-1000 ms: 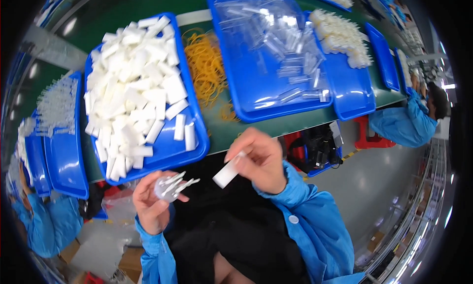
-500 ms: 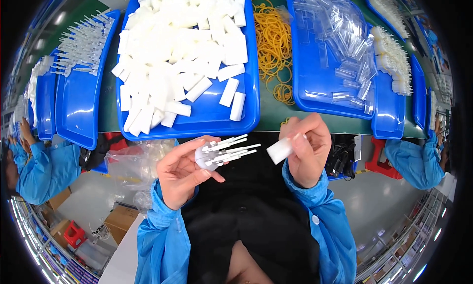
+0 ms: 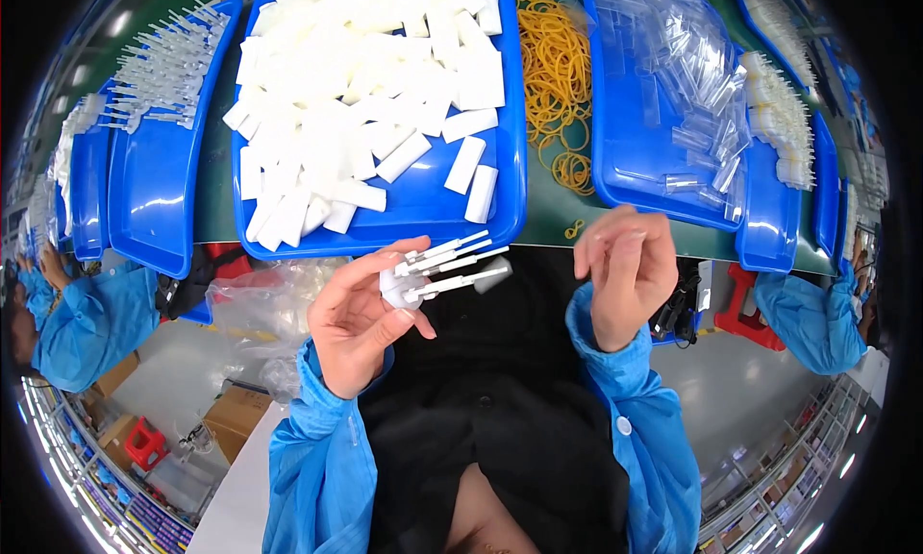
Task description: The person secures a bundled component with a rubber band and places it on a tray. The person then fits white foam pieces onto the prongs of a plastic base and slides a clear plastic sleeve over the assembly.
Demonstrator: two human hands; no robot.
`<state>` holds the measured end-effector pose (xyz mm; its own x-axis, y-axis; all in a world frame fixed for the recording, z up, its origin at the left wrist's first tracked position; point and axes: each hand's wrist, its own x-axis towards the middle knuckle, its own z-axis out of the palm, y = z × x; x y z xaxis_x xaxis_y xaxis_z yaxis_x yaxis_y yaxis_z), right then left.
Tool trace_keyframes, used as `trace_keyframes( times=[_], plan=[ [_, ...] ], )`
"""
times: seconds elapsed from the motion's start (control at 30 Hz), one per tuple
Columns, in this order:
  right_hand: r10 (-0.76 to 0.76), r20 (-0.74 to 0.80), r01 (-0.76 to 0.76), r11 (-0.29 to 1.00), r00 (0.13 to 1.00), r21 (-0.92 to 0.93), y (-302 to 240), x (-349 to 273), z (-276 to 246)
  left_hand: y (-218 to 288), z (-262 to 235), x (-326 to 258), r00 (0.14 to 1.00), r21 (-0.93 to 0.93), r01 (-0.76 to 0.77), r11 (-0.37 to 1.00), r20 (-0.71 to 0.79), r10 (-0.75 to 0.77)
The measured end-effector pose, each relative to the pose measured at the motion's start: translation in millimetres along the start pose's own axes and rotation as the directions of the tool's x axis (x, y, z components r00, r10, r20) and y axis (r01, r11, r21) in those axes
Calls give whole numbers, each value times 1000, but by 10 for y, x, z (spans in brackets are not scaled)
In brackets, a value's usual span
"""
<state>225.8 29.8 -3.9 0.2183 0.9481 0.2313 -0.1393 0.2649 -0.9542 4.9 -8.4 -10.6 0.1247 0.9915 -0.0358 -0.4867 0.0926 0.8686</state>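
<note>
My left hand [image 3: 356,309] is closed round the base of a bundle of thin white sticks [image 3: 452,258], whose tips fan out to the right. A small whitish block [image 3: 493,274], blurred, shows just past the lower tips; whether it touches them I cannot tell. Farther right, my right hand [image 3: 630,275] is raised with loosely bent fingers somewhat apart, and nothing shows in it. Beyond the left hand lies a heap of white foam-like blocks [image 3: 356,102] in a blue tray [image 3: 423,222].
Yellow rubber bands [image 3: 553,73] lie on the green table [image 3: 548,222], with a small loop [image 3: 574,230] near its edge. Clear plastic sleeves [image 3: 687,64] fill another blue tray [image 3: 625,184]. At left, white sticks [image 3: 168,69] stand in a tray. Co-workers' blue sleeves [image 3: 101,309] show at both sides.
The white block has left my right hand and appears farther left, near the stick tips. My right hand has moved right and slightly up; my left hand still holds the bundle.
</note>
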Motion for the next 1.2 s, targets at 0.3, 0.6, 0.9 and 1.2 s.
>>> trace_keyframes(
  times=[0.3, 0.6, 0.9, 1.2],
  plan=[
    [182, 611, 353, 676, 770, -647, 434, -289, -309, 12, -251, -188, 971, 35, -44, 998, -234, 51],
    [21, 686, 608, 445, 727, -658, 1408, 64, -299, -19, -316, -457, 959, -25, -98, 995, -270, 88],
    [-41, 757, 755, -58, 652, -654, 1621, -65, -115, -48, -401, -702, 926, 19, -143, 989, -350, 141],
    [85, 569, 490, 416, 818, -766, 786, -523, -143, -62, -370, -730, 962, -23, -110, 994, -252, 101]
  ],
)
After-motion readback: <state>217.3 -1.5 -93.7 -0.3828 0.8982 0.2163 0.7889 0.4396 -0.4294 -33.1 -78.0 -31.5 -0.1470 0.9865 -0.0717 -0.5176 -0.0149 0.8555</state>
